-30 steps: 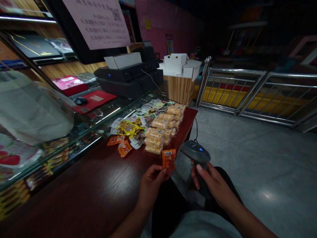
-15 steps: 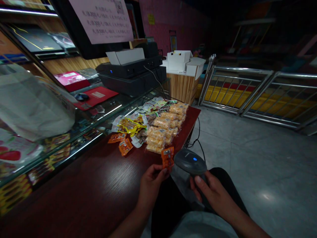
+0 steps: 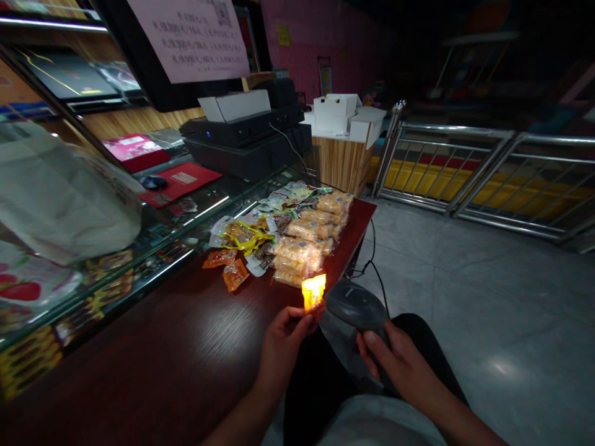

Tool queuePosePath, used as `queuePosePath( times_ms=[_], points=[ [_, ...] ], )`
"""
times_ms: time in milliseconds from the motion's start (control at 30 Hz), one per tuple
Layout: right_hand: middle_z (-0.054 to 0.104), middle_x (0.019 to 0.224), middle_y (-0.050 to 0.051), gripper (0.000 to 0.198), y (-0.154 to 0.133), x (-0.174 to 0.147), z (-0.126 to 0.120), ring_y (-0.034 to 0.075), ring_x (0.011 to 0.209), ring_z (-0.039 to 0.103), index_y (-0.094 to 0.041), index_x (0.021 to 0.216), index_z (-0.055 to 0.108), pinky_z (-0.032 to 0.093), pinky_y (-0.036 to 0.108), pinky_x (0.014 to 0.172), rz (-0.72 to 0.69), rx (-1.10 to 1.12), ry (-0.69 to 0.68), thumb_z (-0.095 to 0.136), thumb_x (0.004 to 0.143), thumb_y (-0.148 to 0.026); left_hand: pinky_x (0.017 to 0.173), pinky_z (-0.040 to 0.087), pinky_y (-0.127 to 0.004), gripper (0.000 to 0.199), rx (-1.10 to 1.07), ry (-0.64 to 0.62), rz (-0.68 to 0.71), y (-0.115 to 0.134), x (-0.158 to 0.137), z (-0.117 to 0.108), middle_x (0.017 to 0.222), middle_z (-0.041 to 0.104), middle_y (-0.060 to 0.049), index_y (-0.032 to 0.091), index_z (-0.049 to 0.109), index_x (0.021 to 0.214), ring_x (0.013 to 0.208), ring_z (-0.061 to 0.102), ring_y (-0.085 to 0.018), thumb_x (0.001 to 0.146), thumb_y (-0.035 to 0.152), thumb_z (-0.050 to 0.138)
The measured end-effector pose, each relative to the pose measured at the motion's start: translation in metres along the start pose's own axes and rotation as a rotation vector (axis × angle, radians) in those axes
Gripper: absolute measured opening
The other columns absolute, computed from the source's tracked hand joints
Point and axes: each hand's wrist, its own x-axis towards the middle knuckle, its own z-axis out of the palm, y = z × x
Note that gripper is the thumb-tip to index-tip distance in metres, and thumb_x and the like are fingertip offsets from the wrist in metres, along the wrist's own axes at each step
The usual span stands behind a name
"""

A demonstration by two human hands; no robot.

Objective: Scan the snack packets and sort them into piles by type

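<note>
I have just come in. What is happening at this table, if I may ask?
A person's left hand holds up a small orange plastic packet, whose front glows bright yellow with light. The right hand grips a dark grey handheld scanner, its head close to the packet. On the dark red, glossy table lie two more orange packets and, farther along, clear-wrapped pale yellow snacks in a row beside other small bags.
</note>
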Motion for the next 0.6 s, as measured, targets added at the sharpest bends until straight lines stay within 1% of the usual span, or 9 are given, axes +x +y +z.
queuePosePath(
  times_ms=[100,267,433,500,567,600],
  points=[
    [0.053,0.056,-0.004,0.047,-0.001,-0.002,-0.001,0.013,0.05,0.051,-0.022,0.079,0.055,0.042,0.026,0.051,0.001,-0.003,0.001,0.046,0.098,-0.064,0.08,0.057,-0.03,0.028,0.017,0.004,0.006,0.0,0.0,0.0,0.085,0.078,-0.005,0.017,0.069,0.079,0.082,0.073,-0.02,0.07,0.041,0.081],
    [0.052,0.056,-0.005,0.045,-0.002,-0.007,-0.003,0.013,0.048,0.049,-0.022,0.079,0.053,0.041,0.025,0.05,-0.041,0.021,-0.004,0.045,0.099,-0.061,0.086,0.057,-0.034,0.031,-0.02,-0.005,-0.004,0.001,-0.002,0.002,0.088,0.079,-0.007,0.017,0.07,0.081,0.085,0.074,-0.022,0.068,0.042,0.083],
    [0.052,0.056,-0.005,0.044,-0.002,-0.008,-0.007,0.013,0.05,0.049,-0.022,0.082,0.055,0.041,0.025,0.051,-0.03,0.012,-0.012,0.046,0.098,-0.062,0.087,0.056,-0.033,0.033,-0.045,-0.017,0.004,0.001,-0.002,0.002,0.089,0.08,-0.008,0.017,0.069,0.083,0.086,0.074,-0.021,0.069,0.042,0.084],
    [0.053,0.056,-0.005,0.044,0.001,-0.012,-0.017,0.014,0.051,0.051,-0.022,0.082,0.056,0.043,0.026,0.052,-0.026,-0.019,-0.017,0.047,0.097,-0.062,0.085,0.057,-0.031,0.033,-0.076,-0.012,0.005,0.002,-0.003,0.002,0.089,0.08,-0.008,0.017,0.068,0.082,0.085,0.074,-0.02,0.068,0.041,0.085],
    [0.055,0.056,-0.004,0.044,0.007,-0.02,-0.035,0.015,0.053,0.054,-0.022,0.082,0.059,0.046,0.027,0.055,-0.028,-0.077,0.001,0.048,0.097,-0.062,0.083,0.057,-0.03,0.033,-0.109,0.01,0.02,0.005,-0.005,0.003,0.087,0.08,-0.007,0.016,0.067,0.08,0.083,0.075,-0.019,0.067,0.04,0.086],
    [0.058,0.058,-0.002,0.045,0.01,-0.025,-0.047,0.016,0.057,0.057,-0.022,0.08,0.061,0.048,0.027,0.058,-0.033,-0.116,0.034,0.048,0.097,-0.062,0.082,0.057,-0.029,0.034,-0.128,0.028,0.039,0.007,-0.007,0.003,0.086,0.079,-0.007,0.016,0.066,0.079,0.082,0.075,-0.019,0.067,0.04,0.087]
  ],
)
